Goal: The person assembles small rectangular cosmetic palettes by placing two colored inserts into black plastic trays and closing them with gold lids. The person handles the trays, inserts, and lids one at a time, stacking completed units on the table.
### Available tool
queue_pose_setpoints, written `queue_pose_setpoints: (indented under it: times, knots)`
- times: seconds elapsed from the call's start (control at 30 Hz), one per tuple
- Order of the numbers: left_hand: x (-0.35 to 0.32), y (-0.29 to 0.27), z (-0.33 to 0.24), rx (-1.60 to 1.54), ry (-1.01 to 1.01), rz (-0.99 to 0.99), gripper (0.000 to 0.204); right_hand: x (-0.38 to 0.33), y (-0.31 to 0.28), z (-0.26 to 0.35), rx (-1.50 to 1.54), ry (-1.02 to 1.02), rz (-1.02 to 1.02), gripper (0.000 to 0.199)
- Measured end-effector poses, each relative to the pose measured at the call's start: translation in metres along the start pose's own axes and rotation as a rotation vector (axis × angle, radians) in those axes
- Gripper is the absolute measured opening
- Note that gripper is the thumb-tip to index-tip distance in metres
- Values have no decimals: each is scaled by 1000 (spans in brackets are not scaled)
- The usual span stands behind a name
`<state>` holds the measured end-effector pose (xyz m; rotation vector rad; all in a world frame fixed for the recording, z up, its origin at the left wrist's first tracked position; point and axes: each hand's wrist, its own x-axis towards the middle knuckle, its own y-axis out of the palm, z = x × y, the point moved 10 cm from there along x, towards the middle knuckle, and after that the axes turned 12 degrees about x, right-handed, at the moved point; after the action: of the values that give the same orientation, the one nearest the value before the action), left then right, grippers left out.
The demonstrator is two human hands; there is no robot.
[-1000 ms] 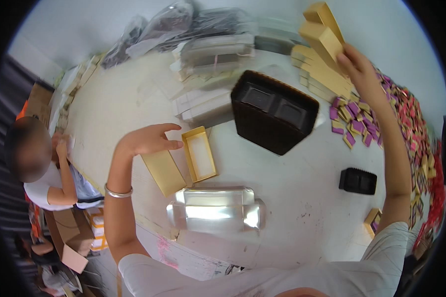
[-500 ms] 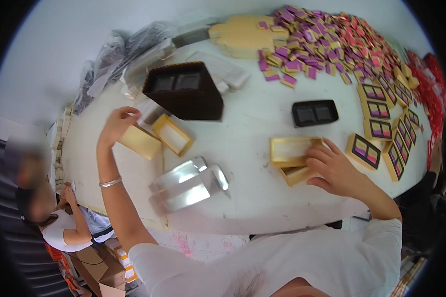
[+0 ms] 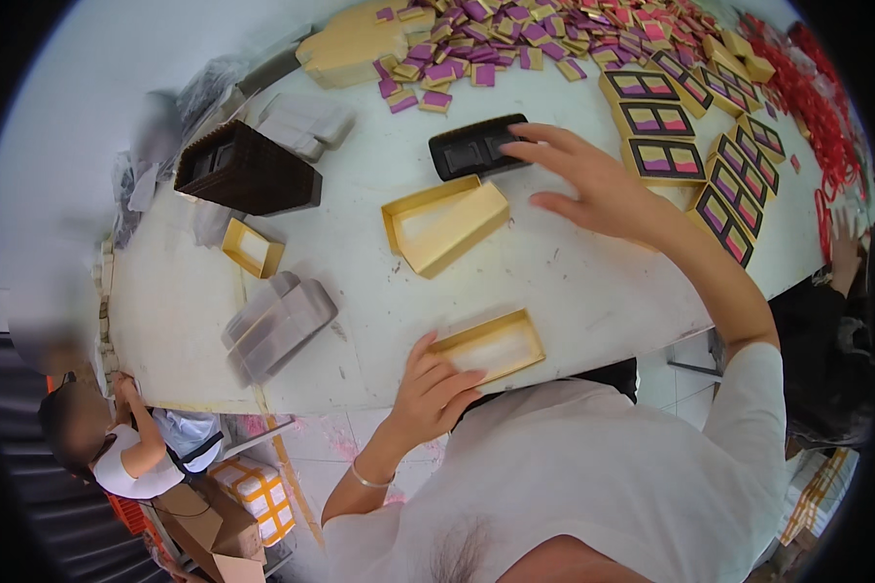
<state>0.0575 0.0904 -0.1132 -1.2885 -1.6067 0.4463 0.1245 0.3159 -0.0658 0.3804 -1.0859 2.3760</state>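
Observation:
Near the table's front edge, my left hand (image 3: 434, 391) has its fingers closed around the left end of an open, shallow gold box (image 3: 515, 342) with a pale inside. Farther off, my right hand (image 3: 593, 187) reaches over the table, thumb and fingers apart. Its fingertips touch the right end of a black two-compartment tray (image 3: 462, 154). Between the hands, a gold box piece (image 3: 465, 231) lies tilted over the edge of another open gold box (image 3: 405, 219). A smaller-looking open gold box (image 3: 253, 249) stands to the left.
A tall stack of black trays (image 3: 262, 175) and clear plastic sleeves (image 3: 280, 328) occupy the left side. Filled boxes (image 3: 663, 160) stand in rows at the right. Behind lies a pile of purple-and-gold pieces (image 3: 506, 39), beside red ribbon (image 3: 826, 126). Other people are at both sides.
The view has shifted. My left hand has come from a gold box at the left to an open box at the front edge. My right hand has left the gold boxes and reached the black tray.

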Motion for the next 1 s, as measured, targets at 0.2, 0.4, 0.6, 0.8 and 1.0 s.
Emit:
queue_pose_setpoints:
  times: [0.2,0.4,0.6,0.8,1.0]
  knots:
    - [38,37,-11,206,135,100,17,-2,70,22,-148,-102,317,41]
    - [44,15,-2,325,137,-72,26,-32,42,38,-52,-162,118,28]
    - [88,-3,36,214,-111,-21,29,16,6,-26,-304,-10,-29,15]
    - [97,13,83,245,-265,92,24,28,33,-75,-416,37,179,13]
    - [101,21,79,263,-234,206,13,44,4,-80,-190,148,94,17]
